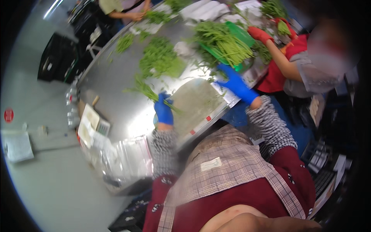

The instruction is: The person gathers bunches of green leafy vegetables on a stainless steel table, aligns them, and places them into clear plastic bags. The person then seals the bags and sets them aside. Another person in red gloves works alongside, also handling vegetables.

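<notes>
My left hand [164,111], in a blue glove, is closed around a small bunch of leafy green stems [146,91]. The leaves point away to the upper left and the stem ends stick out to the right, over a rounded, worn board [197,107]. My right hand [236,84], gloved in blue too, is spread and blurred, with nothing visible in it. It is just below a green plastic basket [242,34], on which a large bunch of long-stemmed greens [223,43] lies. Between and beyond my hands, a pile of leafy greens [161,59] rests on the metal table [116,72].
At the right a co-worker's red-gloved hand [261,34] is by the basket. Another person's hands [137,15] are at the far edge. Clear plastic bags [130,159] and a white tray [88,121] sit at left. Black crates [58,58] stand beyond the table.
</notes>
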`<state>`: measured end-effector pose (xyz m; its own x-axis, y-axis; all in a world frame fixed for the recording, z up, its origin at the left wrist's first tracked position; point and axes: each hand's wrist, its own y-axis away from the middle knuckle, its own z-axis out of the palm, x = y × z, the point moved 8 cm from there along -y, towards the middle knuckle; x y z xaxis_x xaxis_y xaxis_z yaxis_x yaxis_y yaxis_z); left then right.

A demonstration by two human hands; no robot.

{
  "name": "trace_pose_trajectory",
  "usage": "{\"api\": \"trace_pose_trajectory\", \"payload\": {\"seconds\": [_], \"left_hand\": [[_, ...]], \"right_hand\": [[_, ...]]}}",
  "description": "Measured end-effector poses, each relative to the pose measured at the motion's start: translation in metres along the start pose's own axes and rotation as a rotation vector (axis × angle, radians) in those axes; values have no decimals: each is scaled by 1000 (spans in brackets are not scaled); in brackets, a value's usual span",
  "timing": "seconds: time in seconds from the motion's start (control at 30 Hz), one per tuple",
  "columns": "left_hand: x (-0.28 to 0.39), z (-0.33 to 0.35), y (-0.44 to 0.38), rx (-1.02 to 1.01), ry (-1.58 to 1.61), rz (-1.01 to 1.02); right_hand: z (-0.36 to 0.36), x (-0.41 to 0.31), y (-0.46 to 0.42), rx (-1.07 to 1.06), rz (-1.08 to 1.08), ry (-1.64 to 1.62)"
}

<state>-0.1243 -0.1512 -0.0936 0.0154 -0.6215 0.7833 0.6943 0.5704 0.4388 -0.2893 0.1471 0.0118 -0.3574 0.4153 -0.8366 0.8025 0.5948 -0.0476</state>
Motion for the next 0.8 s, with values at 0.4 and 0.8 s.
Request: {"api": "trace_pose_trajectory", "payload": {"seconds": [0.4, 0.8], "left_hand": [[-23, -128, -140, 340, -108, -271], [-61, -74, -191, 410, -58, -272]], "right_hand": [[-141, 110, -137, -5, 288, 134], [-63, 37, -93, -137, 312, 740]]}}
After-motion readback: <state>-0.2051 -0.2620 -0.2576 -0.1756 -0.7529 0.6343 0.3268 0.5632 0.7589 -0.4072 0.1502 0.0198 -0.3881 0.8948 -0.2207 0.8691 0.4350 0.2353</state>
